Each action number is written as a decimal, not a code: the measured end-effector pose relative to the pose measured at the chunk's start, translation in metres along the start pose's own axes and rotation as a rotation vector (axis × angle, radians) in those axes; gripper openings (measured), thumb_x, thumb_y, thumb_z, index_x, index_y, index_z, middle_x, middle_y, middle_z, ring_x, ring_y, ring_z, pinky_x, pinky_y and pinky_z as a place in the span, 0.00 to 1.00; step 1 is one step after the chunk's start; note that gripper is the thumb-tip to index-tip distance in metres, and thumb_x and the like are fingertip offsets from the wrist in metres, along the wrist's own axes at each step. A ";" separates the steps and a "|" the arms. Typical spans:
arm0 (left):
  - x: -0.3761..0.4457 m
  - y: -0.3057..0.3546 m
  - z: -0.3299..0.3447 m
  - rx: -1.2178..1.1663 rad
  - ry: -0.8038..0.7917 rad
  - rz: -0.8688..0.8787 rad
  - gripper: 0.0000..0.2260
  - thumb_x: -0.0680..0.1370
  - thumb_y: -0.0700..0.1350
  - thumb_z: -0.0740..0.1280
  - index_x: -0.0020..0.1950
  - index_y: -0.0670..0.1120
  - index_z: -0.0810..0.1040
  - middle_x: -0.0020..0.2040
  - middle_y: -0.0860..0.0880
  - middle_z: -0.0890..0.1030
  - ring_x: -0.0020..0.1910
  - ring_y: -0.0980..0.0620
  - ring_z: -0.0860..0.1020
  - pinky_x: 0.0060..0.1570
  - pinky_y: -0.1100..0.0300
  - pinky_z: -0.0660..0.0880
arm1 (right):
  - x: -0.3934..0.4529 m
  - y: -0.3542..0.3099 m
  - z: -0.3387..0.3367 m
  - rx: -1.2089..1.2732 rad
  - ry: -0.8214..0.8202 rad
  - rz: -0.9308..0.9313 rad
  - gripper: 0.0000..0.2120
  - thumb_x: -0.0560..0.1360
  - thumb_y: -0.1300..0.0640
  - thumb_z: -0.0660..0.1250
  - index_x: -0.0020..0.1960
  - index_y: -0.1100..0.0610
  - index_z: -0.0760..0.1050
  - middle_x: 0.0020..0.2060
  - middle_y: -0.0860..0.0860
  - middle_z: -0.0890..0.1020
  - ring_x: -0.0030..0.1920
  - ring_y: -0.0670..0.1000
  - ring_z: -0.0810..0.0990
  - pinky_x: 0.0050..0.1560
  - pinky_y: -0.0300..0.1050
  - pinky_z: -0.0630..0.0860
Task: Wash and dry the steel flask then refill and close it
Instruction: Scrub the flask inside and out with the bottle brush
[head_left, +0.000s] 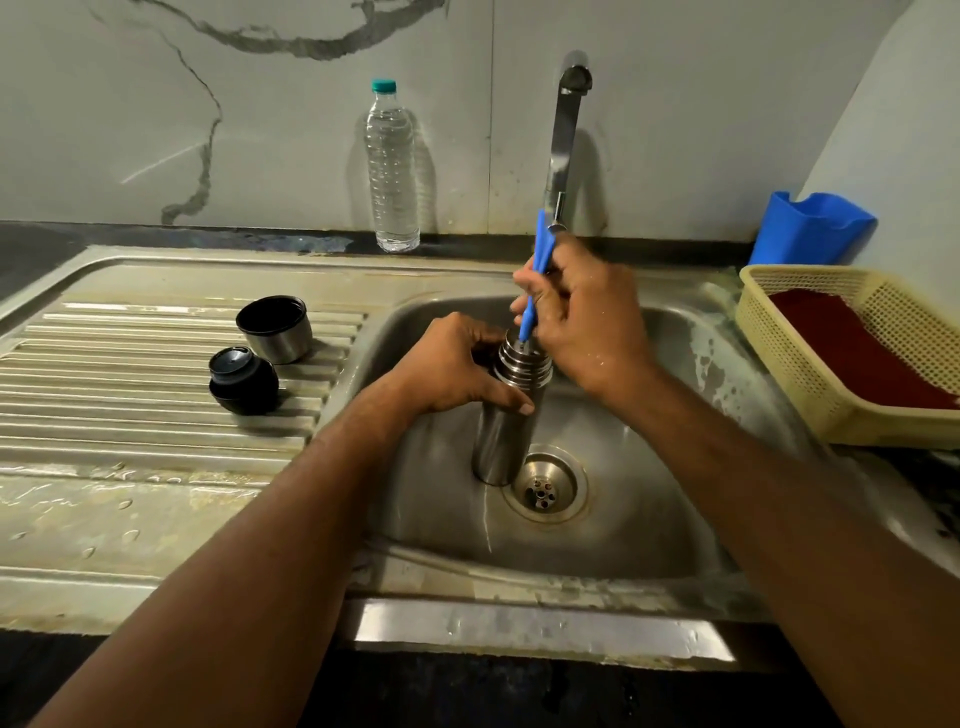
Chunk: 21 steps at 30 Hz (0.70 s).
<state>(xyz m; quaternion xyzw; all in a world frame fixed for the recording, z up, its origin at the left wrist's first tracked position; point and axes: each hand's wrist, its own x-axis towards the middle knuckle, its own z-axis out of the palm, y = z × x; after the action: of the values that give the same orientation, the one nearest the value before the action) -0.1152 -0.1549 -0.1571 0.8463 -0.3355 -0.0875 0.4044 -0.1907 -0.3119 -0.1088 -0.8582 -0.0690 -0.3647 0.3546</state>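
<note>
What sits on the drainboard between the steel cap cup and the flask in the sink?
Nothing: in the head view, bare ribbed drainboard and sink rim separate the cap cup from the flask. The black stopper lies nearer the camera, off that line.

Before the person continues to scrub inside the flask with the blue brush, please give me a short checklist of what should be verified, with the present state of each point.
1. Steel flask stands upright in the sink, beside the drain: ok.
2. Left hand grips the flask near its neck: ok.
3. Right hand holds the blue brush handle, which enters the flask mouth: ok.
4. Steel cup and black stopper lie apart on the drainboard, out of the way: ok.
5. Tap running: not ok, no stream visible.
6. Soap or water inside the flask: cannot tell.
</note>
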 end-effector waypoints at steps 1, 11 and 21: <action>0.000 -0.001 -0.001 -0.014 -0.007 -0.007 0.25 0.62 0.47 0.87 0.58 0.50 0.87 0.50 0.55 0.89 0.50 0.61 0.86 0.59 0.54 0.83 | -0.002 -0.001 0.001 -0.015 -0.006 -0.037 0.12 0.83 0.54 0.67 0.59 0.64 0.77 0.43 0.51 0.86 0.41 0.44 0.87 0.45 0.44 0.85; -0.001 -0.001 -0.002 -0.063 -0.015 0.020 0.24 0.62 0.45 0.87 0.56 0.49 0.88 0.49 0.54 0.89 0.50 0.59 0.87 0.59 0.55 0.82 | -0.004 -0.006 0.005 0.109 -0.008 -0.005 0.09 0.83 0.58 0.67 0.59 0.63 0.77 0.42 0.50 0.85 0.42 0.43 0.87 0.46 0.44 0.86; 0.003 -0.008 -0.001 -0.073 -0.043 0.029 0.23 0.64 0.45 0.86 0.58 0.49 0.87 0.51 0.54 0.89 0.54 0.56 0.86 0.65 0.48 0.79 | 0.001 -0.004 -0.008 0.202 -0.081 -0.050 0.08 0.85 0.59 0.63 0.58 0.65 0.76 0.43 0.52 0.86 0.43 0.45 0.88 0.48 0.48 0.86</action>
<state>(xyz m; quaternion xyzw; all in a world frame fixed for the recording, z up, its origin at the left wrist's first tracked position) -0.1087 -0.1527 -0.1620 0.8238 -0.3531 -0.1119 0.4292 -0.1965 -0.3148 -0.1022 -0.8300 -0.1411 -0.3299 0.4271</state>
